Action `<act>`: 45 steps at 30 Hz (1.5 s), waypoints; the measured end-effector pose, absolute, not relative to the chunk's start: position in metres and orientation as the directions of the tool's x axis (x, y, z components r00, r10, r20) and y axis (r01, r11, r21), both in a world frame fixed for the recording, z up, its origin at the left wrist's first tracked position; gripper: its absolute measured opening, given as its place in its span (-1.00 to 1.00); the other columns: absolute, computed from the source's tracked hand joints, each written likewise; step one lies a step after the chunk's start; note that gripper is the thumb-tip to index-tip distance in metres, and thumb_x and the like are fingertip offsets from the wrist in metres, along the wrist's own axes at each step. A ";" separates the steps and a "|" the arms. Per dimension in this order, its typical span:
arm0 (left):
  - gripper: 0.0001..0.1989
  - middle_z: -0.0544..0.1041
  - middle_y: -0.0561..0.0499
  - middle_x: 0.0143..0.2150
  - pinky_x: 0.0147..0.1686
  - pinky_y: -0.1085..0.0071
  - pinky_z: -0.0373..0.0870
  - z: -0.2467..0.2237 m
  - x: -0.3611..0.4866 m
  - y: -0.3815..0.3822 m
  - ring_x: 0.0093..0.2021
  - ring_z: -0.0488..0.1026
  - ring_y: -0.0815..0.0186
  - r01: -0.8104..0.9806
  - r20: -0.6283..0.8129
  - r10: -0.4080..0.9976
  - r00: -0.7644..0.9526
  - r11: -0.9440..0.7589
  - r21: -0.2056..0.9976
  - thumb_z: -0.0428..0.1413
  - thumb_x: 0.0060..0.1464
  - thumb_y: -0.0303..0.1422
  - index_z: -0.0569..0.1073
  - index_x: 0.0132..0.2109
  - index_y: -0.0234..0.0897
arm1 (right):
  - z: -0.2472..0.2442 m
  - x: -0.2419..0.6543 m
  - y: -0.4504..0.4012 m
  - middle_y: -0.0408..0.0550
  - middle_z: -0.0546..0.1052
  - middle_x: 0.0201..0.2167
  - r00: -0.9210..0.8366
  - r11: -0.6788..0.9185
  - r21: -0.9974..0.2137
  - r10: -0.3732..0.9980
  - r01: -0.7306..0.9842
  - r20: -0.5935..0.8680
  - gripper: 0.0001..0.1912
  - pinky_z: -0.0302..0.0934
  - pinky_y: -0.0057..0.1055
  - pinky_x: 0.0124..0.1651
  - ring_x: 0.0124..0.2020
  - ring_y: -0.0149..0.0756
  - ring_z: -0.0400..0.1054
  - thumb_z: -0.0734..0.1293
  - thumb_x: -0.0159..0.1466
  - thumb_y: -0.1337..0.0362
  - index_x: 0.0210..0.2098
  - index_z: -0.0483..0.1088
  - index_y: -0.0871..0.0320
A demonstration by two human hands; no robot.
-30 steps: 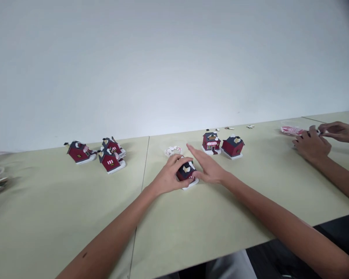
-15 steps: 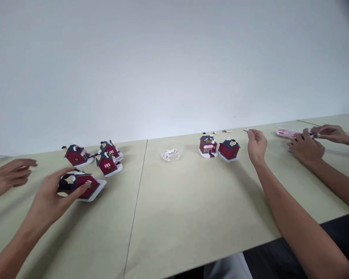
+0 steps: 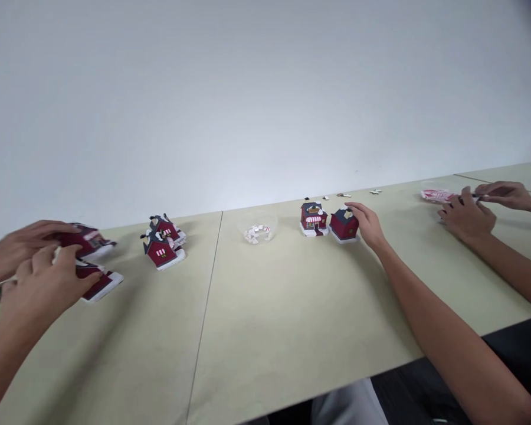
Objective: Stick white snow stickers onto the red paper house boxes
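On the left part of the table (image 3: 265, 319), near the edge of my view, a dark-red miniature house (image 3: 98, 287) with a white snowy base sits in the person's left hand (image 3: 44, 289), the thumb along its near wall and the fingers over the roof, grasping it. I can't tell whether its base touches the tabletop. Well to the right, the right hand (image 3: 368, 227) has its fingertips at the roof and right side of a dark-roofed cottage (image 3: 344, 226); its thumb is hidden, so I can't tell whether it grips. Just left of that cottage stands a striped-awning shop (image 3: 314, 221), upright.

Just beyond the left hand, a co-worker's hand (image 3: 30, 245) is on a blurred red house (image 3: 88, 241). Right of these, two little houses (image 3: 160, 252) stand close together. Between them and the shop sits a clear bowl (image 3: 259, 230) of white and red-striped bits. Small loose pieces (image 3: 376, 191) lie along the far edge, by the pale wall (image 3: 265, 106). At far right, another co-worker's two hands (image 3: 466, 219) work beside a pink-and-white packet (image 3: 436, 195).
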State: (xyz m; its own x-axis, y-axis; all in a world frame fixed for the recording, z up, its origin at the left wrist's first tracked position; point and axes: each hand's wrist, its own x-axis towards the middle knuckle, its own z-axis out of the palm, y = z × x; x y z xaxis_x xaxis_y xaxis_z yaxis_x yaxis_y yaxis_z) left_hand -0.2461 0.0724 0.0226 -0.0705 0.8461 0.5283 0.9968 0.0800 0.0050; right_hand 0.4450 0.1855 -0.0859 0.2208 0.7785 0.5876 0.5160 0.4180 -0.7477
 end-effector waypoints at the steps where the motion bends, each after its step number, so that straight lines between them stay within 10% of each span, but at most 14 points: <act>1: -0.21 0.34 -0.14 0.26 -0.09 -0.11 0.15 0.026 -0.229 0.070 0.26 0.16 -0.35 0.994 0.590 0.805 -0.063 0.104 -0.036 -0.29 0.10 0.29 0.44 0.01 -0.25 | -0.086 0.445 0.184 0.13 0.58 -0.06 0.214 0.416 -0.738 0.777 0.531 0.592 -0.46 0.31 -0.21 -0.04 -0.08 -0.08 0.44 0.16 0.34 -0.08 -0.02 0.49 0.21; 5: -0.52 0.40 -0.18 0.20 0.09 0.07 0.27 0.033 -0.145 0.077 0.16 0.34 0.00 0.990 0.617 0.785 0.048 0.045 -0.133 -0.14 0.28 -0.04 0.40 0.10 -0.26 | -0.088 0.441 0.183 0.13 0.55 -0.06 0.172 0.421 -0.689 0.768 0.590 0.617 -0.45 0.31 -0.20 -0.09 -0.11 -0.07 0.41 0.23 0.30 -0.13 0.01 0.44 0.18; 12: -0.58 0.58 -0.10 0.02 -0.01 0.36 0.38 0.030 0.001 0.168 -0.04 0.50 0.19 0.845 0.345 0.873 0.344 -0.448 0.290 -0.07 0.25 -0.12 0.50 0.04 -0.24 | -0.087 0.435 0.181 0.11 0.50 -0.06 0.037 0.467 -0.580 0.757 0.668 0.652 -0.49 0.32 -0.18 -0.08 -0.09 -0.07 0.40 0.25 0.30 -0.13 0.00 0.37 0.15; 17: -0.67 0.63 -0.17 -0.10 -0.13 0.33 0.42 0.021 0.075 0.239 -0.14 0.54 0.11 0.925 -0.170 0.909 0.380 -0.369 0.095 0.16 -0.01 -0.29 0.60 -0.09 -0.28 | -0.077 0.430 0.170 0.04 0.49 -0.20 -0.141 0.532 -0.378 0.699 0.757 0.701 -0.55 0.30 -0.26 -0.19 -0.23 -0.15 0.39 0.27 0.29 -0.10 -0.05 0.36 0.13; 23: -0.86 0.60 -0.24 -0.43 -0.23 0.18 0.40 0.004 0.095 0.270 -0.30 0.53 -0.02 0.948 -0.345 0.897 0.275 -0.314 -0.061 0.31 -0.37 -0.43 0.55 -0.52 -0.36 | -0.064 0.405 0.162 0.04 0.42 -0.14 -0.238 0.591 -0.323 0.679 0.739 0.695 -0.54 0.26 -0.28 -0.20 -0.25 -0.20 0.35 0.25 0.28 -0.17 -0.13 0.31 0.10; 31: -0.81 0.61 -0.23 -0.22 -0.23 0.27 0.37 0.009 0.086 0.262 -0.23 0.52 0.06 0.937 -0.182 0.920 0.347 -0.346 0.040 0.24 -0.20 -0.32 0.53 -0.36 -0.30 | -0.064 0.358 0.158 -0.06 0.46 -0.21 -0.292 0.617 -0.531 0.767 0.581 0.571 -0.53 0.24 -0.28 -0.14 -0.26 -0.23 0.33 0.27 0.28 -0.17 -0.09 0.27 0.09; 37: -0.80 0.53 -0.07 -0.19 -0.28 0.39 0.34 0.032 0.068 0.216 -0.24 0.46 0.25 0.845 0.225 0.894 0.386 -0.441 0.303 -0.03 0.15 -0.30 0.42 -0.14 -0.25 | -0.067 0.333 0.154 0.06 0.48 0.02 -0.325 0.707 -0.500 0.689 0.500 0.648 -0.42 0.28 -0.24 -0.01 -0.04 -0.14 0.41 0.14 0.37 -0.16 0.19 0.22 0.08; 40: -0.83 0.47 0.00 -0.25 -0.26 0.42 0.36 0.010 0.063 0.165 -0.23 0.44 0.29 0.545 0.507 0.826 0.248 -0.551 0.632 0.01 0.22 -0.23 0.36 -0.16 -0.23 | -0.064 0.367 0.181 0.03 0.55 -0.09 -0.005 0.503 -0.588 0.763 0.633 0.647 -0.43 0.32 -0.32 -0.08 -0.11 -0.22 0.45 -0.10 0.46 -0.08 0.14 0.28 0.09; 45: -0.81 0.43 0.02 -0.25 -0.26 0.48 0.36 -0.049 0.064 0.101 -0.21 0.40 0.31 0.386 0.374 0.901 0.220 -0.432 0.815 0.03 0.27 -0.19 0.38 -0.18 -0.20 | -0.071 0.460 0.255 0.13 0.59 -0.16 0.349 0.024 -0.632 0.816 0.775 0.460 -0.63 0.29 -0.27 -0.07 -0.14 -0.12 0.47 0.14 0.41 0.11 -0.02 0.43 0.19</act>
State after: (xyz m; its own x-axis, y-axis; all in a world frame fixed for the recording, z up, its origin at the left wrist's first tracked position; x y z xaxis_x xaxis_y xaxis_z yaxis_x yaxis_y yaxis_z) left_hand 0.0636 0.1013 -0.0492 0.2201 0.9011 0.3736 0.3856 -0.4322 0.8152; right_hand 0.4595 0.2551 -0.0709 0.3495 0.8165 0.4597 0.7748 0.0241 -0.6318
